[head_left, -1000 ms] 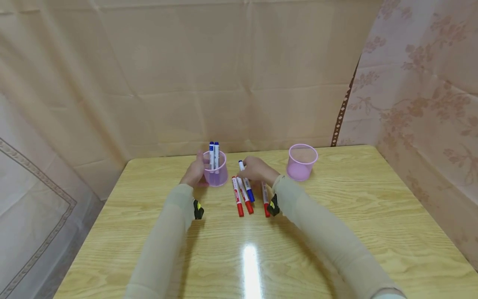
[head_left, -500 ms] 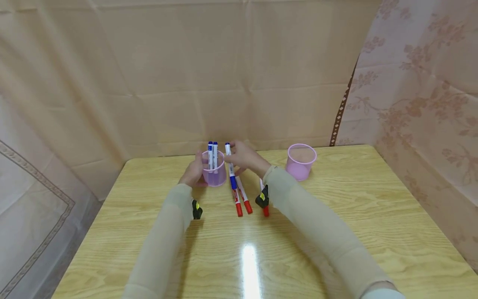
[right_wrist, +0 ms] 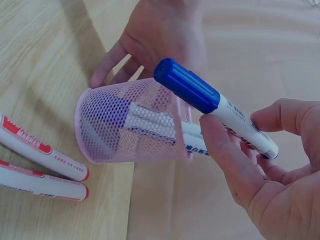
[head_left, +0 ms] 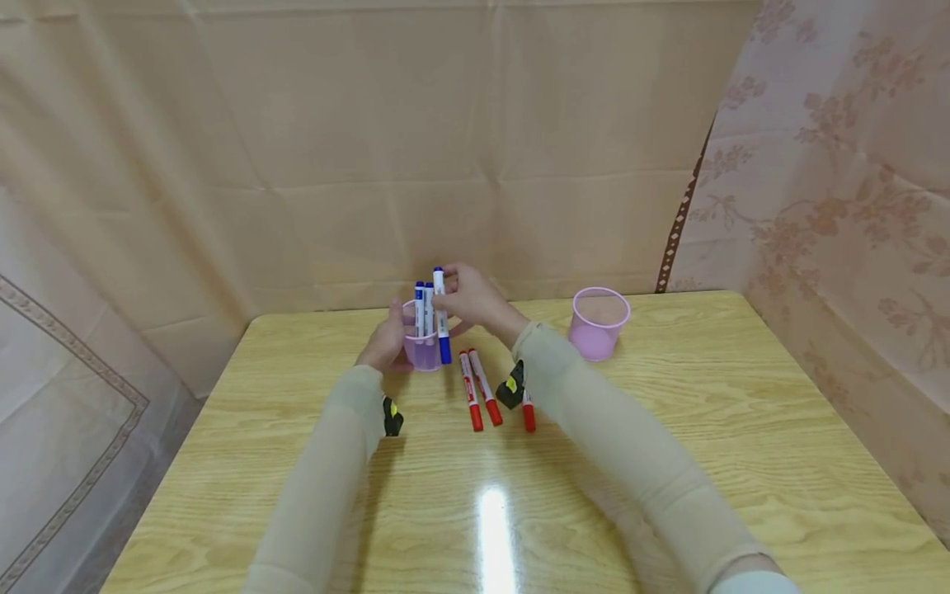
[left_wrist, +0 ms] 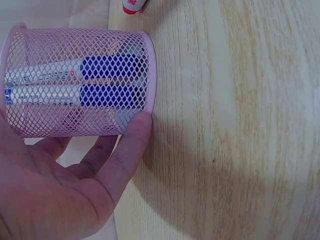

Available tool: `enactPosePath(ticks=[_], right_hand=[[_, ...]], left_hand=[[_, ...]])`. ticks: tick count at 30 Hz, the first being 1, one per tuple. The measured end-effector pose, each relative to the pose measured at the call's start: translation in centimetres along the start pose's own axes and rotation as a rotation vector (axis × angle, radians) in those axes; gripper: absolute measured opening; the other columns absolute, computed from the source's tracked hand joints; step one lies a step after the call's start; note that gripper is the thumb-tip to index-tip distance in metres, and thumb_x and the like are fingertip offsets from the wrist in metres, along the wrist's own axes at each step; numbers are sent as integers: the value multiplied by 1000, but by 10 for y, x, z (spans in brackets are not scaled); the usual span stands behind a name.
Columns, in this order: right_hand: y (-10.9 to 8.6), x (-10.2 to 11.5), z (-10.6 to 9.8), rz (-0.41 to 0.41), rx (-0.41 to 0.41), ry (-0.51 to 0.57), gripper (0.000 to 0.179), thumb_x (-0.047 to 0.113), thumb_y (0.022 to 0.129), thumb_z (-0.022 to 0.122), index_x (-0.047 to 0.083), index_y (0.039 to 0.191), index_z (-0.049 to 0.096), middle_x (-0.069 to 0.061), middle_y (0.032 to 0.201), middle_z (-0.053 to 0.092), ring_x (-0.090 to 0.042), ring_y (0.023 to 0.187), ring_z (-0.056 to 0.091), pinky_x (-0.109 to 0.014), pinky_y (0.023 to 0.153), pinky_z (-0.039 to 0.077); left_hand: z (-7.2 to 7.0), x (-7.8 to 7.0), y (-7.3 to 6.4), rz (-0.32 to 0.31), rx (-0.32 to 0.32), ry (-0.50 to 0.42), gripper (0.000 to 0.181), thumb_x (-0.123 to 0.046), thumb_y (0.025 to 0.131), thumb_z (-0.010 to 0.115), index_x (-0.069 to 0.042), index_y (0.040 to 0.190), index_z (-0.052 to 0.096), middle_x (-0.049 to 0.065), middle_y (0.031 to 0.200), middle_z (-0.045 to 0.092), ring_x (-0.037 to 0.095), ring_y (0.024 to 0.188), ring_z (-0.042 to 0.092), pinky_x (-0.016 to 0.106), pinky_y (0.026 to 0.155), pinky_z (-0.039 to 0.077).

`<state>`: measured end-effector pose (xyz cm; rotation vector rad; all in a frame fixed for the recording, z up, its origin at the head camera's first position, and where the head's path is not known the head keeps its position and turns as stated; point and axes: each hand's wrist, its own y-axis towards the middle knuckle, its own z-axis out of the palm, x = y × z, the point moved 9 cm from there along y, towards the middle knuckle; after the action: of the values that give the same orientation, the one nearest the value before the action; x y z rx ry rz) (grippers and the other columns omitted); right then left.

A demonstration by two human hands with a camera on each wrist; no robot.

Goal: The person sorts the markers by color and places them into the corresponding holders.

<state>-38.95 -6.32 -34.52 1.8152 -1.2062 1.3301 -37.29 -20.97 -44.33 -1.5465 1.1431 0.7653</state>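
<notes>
My left hand (head_left: 383,341) holds a pink mesh pen cup (left_wrist: 60,120) from its left side, one finger reaching down to the cup's base. Inside the cup stand two blue-capped markers (head_left: 424,309), caps down. With thumb and fingers my right hand (head_left: 475,295) pinches another blue whiteboard marker (right_wrist: 240,125) by its white barrel, blue cap lowest. In the head view this marker overlaps the cup's right rim. On the table lie two red markers (head_left: 481,386) side by side, and a third red marker (head_left: 529,415) is partly hidden by my right wrist.
A second pink cup (head_left: 594,334) stands farther right near the table's back edge, with nothing seen in it. Beige cloth (head_left: 334,165) hangs behind the wooden table (head_left: 416,511), and flowered cloth (head_left: 839,206) hangs at the right.
My right hand has lifted the blue marker off the table beside the red ones and carried it left and up to the cup. My left hand has stayed at the cup.
</notes>
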Motion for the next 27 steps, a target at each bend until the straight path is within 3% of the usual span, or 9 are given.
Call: enactPosePath(ticks=[8,16,23,27], right_hand=[[3,1,2,41,45,8,58,7,99,63,2,149,35,-19,124,61,-31,94,68,-44,67,63],[5,4,2,54,28,76,60,7,99,63,3,151,33,-20,125,60,-31,94,67,-42,68,63],[12,17,-3,-93,-102,232,62,2,96,64,4,151,35,-19,121,57,-32,94,66,-52,74,61],[11,26,-3,-183,-166,286,60,-1,94,65,6,147,39,-17,118,54,-31,99,63,-49,69,62]], left_hand=[[-1,0,2,4,-6,25,92,-69,100,-2,-7,153,41,21,147,49,37,116,57,49,87,56],[-1,1,3,-3,-6,17,88,-67,101,0,-10,154,40,20,147,48,39,124,52,53,97,51],[-3,3,2,-9,-19,17,90,-68,100,0,-9,154,40,20,150,45,41,125,51,53,96,52],[-3,4,2,-6,-31,24,91,-69,100,0,-9,152,43,22,149,44,40,125,51,53,95,53]])
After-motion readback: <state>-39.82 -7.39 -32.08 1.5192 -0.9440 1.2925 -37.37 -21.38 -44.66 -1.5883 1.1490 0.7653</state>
